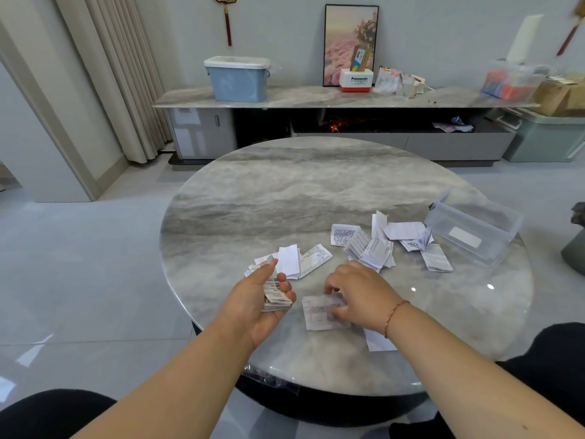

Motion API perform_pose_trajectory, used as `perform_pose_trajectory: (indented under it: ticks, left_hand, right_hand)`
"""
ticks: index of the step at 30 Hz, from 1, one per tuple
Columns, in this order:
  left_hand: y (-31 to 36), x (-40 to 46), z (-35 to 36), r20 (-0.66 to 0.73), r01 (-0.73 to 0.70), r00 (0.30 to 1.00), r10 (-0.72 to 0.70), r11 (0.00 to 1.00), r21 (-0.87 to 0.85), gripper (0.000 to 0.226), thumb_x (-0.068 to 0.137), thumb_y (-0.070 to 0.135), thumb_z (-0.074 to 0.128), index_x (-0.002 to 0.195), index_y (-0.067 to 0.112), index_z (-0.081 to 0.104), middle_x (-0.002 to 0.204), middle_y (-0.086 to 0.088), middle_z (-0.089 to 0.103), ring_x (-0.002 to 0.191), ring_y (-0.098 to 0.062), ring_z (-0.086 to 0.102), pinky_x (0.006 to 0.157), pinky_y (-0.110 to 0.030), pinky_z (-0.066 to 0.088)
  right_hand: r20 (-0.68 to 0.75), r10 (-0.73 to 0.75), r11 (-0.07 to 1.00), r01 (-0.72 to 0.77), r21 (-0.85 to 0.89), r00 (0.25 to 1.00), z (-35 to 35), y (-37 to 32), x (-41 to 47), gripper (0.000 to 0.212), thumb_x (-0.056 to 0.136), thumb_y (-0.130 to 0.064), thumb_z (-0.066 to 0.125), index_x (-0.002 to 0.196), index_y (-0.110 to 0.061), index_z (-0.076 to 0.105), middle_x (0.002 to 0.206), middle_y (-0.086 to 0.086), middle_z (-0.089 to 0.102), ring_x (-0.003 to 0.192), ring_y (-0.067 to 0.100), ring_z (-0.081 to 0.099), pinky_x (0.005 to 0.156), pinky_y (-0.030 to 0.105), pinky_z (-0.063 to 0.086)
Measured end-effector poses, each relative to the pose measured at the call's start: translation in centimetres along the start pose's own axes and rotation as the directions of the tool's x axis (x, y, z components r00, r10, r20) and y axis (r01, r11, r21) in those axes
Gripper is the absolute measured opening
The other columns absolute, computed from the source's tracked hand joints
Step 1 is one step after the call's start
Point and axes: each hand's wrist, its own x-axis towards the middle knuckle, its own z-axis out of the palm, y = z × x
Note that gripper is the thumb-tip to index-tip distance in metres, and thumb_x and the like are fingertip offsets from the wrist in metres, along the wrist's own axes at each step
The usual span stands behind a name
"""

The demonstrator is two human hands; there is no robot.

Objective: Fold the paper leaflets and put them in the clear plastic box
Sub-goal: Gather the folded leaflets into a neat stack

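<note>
Head view, contents as found.

Item 1: round marble counter [316, 191], grey-veined, with a dark base.

Item 2: left hand [256, 299], palm turned up over the near-left part of the counter. Its grip is clamped on a small stack of folded leaflets [276, 296], thumb on top and fingers curled beneath (a barcode shows on the uppermost sheet).

Item 3: right hand [357, 294], a red string bracelet [394, 315] at the wrist. Its grip is bent down onto a single leaflet [318, 312] lying flat on the counter, fingertips pressing and pinching its right edge.

Item 4: a white sheet [378, 342], partly hidden under the right forearm.

Item 5: a few loose leaflets [304, 259] lying just beyond the left hand, overlapping one another.

Item 6: a larger heap of leaflets [380, 245] at centre-right, some folded, some half open, spread toward the box.

Item 7: clear plastic box [471, 229], at the right rim of the counter, tilted, its lid open at the back; a pale label on its side. Whether anything lies inside I cannot tell.

Item 8: low sideboard [316, 98] against the far wall, carrying a blue lidded bin [237, 79] and a framed picture [349, 42].
</note>
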Motion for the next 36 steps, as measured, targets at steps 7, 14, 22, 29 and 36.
perform_pose_trajectory:
  ticks: [7,14,22,29,36]
  left_hand:
    - [-0.1,0.1,-0.1,-0.027,-0.003,1.000,0.003,1.000,0.005,0.007,0.091,0.017,0.058,0.095,0.012,0.054,0.070,-0.006,0.050,0.056,-0.015,0.045,0.059,-0.026,0.043]
    - [-0.3,-0.1,-0.1,-0.024,0.007,1.000,-0.007,1.000,0.009,0.009,0.090,0.017,0.059,0.097,0.012,0.055,0.070,-0.006,0.051,0.057,-0.015,0.046,0.057,-0.026,0.045]
    - [-0.2,-0.3,-0.2,-0.025,0.006,1.000,-0.006,1.000,0.008,0.012,0.090,0.018,0.059,0.098,0.012,0.054,0.072,-0.006,0.051,0.059,-0.016,0.046,0.059,-0.027,0.044]
    - [-0.1,-0.2,-0.3,-0.019,0.020,1.000,-0.020,1.000,0.016,0.010,0.090,0.019,0.060,0.097,0.013,0.055,0.071,-0.006,0.052,0.058,-0.015,0.047,0.056,-0.026,0.047]
    - [0.0,-0.2,-0.4,0.026,0.017,1.000,-0.017,0.999,0.028,0.017,0.087,0.021,0.062,0.101,0.013,0.056,0.071,-0.007,0.055,0.059,-0.016,0.049,0.054,-0.026,0.050]
  right_hand:
    - [-0.134,-0.112,0.994,0.109,-0.026,0.985,1.3,-0.1,-0.8,0.047,0.069,-0.045,0.071,0.111,-0.026,0.062,0.104,-0.006,0.057,0.101,0.019,0.049,0.083,0.030,0.038]
    - [-0.013,-0.140,0.989,0.140,-0.045,0.990,1.1,-1.1,-1.1,0.036,0.073,-0.041,0.072,0.100,-0.022,0.057,0.103,-0.004,0.055,0.101,0.017,0.044,0.075,0.023,0.025]
    - [0.005,-0.172,0.984,0.172,0.044,0.985,1.2,-0.9,-2.2,0.058,0.065,-0.029,0.076,0.117,-0.026,0.052,0.113,-0.004,0.050,0.106,0.015,0.045,0.087,0.026,0.036]
    - [-0.004,-0.211,0.977,0.211,-0.026,0.977,1.2,-0.9,-2.2,0.014,0.071,-0.026,0.072,0.076,-0.017,0.063,0.087,-0.001,0.056,0.089,0.023,0.049,0.071,0.027,0.028]
    - [0.104,0.339,0.508,-0.274,0.816,0.935,-2.4,-0.6,-1.4,0.028,0.093,-0.017,0.056,0.069,-0.004,0.061,0.056,0.000,0.048,0.043,0.007,0.038,0.043,0.018,0.033]
